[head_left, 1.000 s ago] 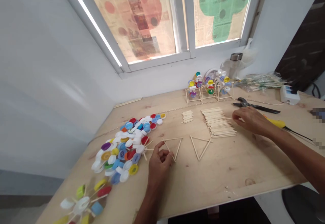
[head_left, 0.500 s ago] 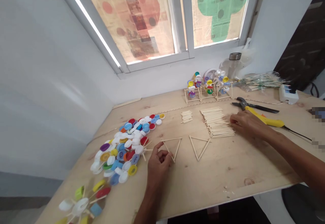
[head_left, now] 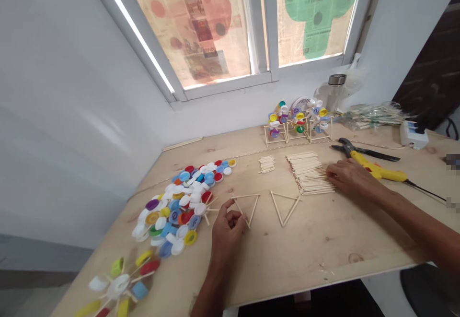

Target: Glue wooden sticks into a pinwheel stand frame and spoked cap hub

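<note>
Head view, looking down over the table (head_left: pixel 294 259): the left hand (head_left: pixel 229 221) sits about midway along, above the near edge, fingers curled narrowly against the left side of a stick triangle (head_left: pixel 254 211), though I can't tell whether it is pinching the wood or only steadying it. Next to that, a second triangle (head_left: pixel 277 208) lies flat by itself. Further toward the right edge, the right hand (head_left: pixel 347 178) has its fingers bunched at the end of a stick pile (head_left: pixel 309 173); its grip looks narrow, but whether a stick is between the fingertips I can't make out. One careless tug there could drag neighbouring sticks along or roll a few into the second triangle, whose corner is just beside the pile. The joints look slight, so a hard press from the left hand might skew one. Just beyond the right wrist lies a yellow glue gun (head_left: pixel 381 170); if it is hot, a careless reach could brush it, or snag its cord (head_left: pixel 426 190). A leftward sweep of the left hand might scatter the bottle caps (head_left: pixel 185 206) heaped toward the left edge.
</note>
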`<state>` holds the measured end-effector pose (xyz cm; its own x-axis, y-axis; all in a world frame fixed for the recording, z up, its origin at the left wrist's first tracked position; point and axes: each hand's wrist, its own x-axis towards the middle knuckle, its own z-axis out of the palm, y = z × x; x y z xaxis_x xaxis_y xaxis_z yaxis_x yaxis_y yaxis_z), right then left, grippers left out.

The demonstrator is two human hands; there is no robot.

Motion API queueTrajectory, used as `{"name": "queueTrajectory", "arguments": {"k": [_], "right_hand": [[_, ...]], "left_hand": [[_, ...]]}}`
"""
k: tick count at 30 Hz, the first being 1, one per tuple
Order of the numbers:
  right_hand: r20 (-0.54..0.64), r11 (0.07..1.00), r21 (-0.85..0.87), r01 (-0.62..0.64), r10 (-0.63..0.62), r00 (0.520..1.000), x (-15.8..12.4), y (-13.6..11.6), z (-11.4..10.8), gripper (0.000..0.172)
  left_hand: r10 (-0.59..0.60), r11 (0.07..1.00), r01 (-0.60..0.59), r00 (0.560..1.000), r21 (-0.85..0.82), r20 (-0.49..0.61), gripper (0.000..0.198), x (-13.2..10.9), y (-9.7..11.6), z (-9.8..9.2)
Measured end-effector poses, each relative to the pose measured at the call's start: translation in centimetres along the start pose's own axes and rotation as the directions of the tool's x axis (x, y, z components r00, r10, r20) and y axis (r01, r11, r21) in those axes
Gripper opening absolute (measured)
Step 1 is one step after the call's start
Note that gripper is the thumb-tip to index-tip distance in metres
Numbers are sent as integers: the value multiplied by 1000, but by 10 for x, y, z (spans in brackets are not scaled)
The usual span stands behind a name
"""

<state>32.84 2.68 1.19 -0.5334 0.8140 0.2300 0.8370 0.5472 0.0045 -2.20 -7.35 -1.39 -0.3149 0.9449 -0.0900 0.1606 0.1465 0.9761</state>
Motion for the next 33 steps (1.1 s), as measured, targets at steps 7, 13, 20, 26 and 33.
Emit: {"name": "queueTrajectory", "arguments": {"k": [7,13,20,26,33], "right_hand": [[-8,1000,25,17,-17,1000,3,0,2,17],[3,997,59,58,-58,998,7,-1,6,17],[45,991,81,104,-108,993,12,0,3,21],[46,985,99,139,-144,989,11,2,2,25],[48,987,103,121,-126,991,12,3,6,24]], "left_hand": [[7,1000,-7,1000,24,7,59,-1,3,-1],[5,1000,-5,1000,13,23,61,0,1,-1],[19,1000,-18,1000,-22,1,63,0,-1,0],[51,999,-51,999,7,-1,62,0,-6,-1],[73,994,-71,997,79,-22,63,1,-8,0]]}}
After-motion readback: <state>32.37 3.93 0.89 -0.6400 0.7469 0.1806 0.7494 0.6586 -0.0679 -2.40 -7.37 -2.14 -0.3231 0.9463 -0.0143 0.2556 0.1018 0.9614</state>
